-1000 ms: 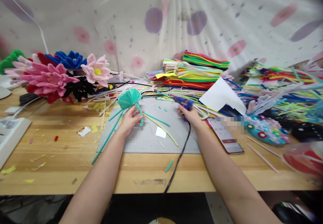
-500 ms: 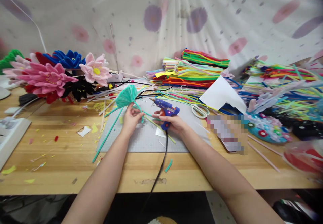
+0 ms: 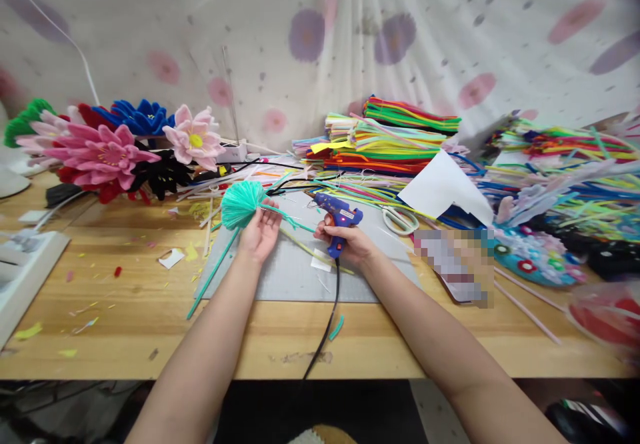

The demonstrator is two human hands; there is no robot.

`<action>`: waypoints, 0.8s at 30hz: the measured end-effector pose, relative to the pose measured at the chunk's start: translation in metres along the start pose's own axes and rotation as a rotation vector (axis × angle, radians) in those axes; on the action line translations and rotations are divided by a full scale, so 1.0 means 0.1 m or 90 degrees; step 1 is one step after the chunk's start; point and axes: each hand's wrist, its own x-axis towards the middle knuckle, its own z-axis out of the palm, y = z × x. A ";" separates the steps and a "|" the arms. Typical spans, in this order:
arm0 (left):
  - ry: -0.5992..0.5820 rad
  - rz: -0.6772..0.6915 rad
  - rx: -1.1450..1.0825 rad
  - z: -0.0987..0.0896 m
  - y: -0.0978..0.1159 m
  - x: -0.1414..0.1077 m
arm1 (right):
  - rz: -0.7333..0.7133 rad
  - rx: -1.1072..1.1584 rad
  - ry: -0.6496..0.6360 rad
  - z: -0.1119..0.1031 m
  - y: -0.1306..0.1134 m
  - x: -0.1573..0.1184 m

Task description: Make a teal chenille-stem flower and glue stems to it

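Observation:
A teal fan-shaped bundle of pipe cleaners (image 3: 243,205) is above the grey cutting mat (image 3: 280,287), its stem pointing right. My left hand (image 3: 261,236) holds it near its base, palm turned up and fingers partly extended under the stem. In my right hand (image 3: 354,243) is a blue hot glue gun (image 3: 340,215), gripped by its handle with the nozzle towards the left. The stem's right end reaches the fingertips of that hand; whether they pinch it is hard to tell. A straight teal pipe cleaner (image 3: 213,277) slants across the mat's left edge.
White-handled scissors (image 3: 400,220) and white paper (image 3: 445,187) lie right of the mat. Pipe cleaner bundles (image 3: 390,141) are stacked behind. Fuzzy flowers (image 3: 107,154) and a power strip (image 3: 35,277) occupy the left. The gun's black cord (image 3: 327,331) runs over the front edge.
My left hand has rolled palm up and its fingers have opened out. The teal fan has swung left and lower, showing a rounder face. The glue gun stays in my right hand, nearly unmoved.

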 end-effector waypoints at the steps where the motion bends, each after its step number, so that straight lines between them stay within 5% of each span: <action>1: 0.004 0.006 -0.014 -0.01 0.01 0.01 | 0.003 0.004 0.002 0.00 -0.01 -0.01; 5: 0.018 0.031 0.000 -0.02 0.00 0.00 | 0.013 0.010 0.012 -0.01 0.00 -0.01; 12: 0.016 0.194 0.081 0.02 -0.03 -0.06 | 0.023 0.038 0.044 -0.06 0.06 0.02; 18: 0.025 0.099 -0.036 0.01 -0.01 -0.02 | 0.079 0.062 0.067 -0.09 0.08 0.04; 24: 0.024 0.140 0.005 0.04 -0.02 -0.03 | 0.087 0.029 0.077 -0.07 0.06 0.03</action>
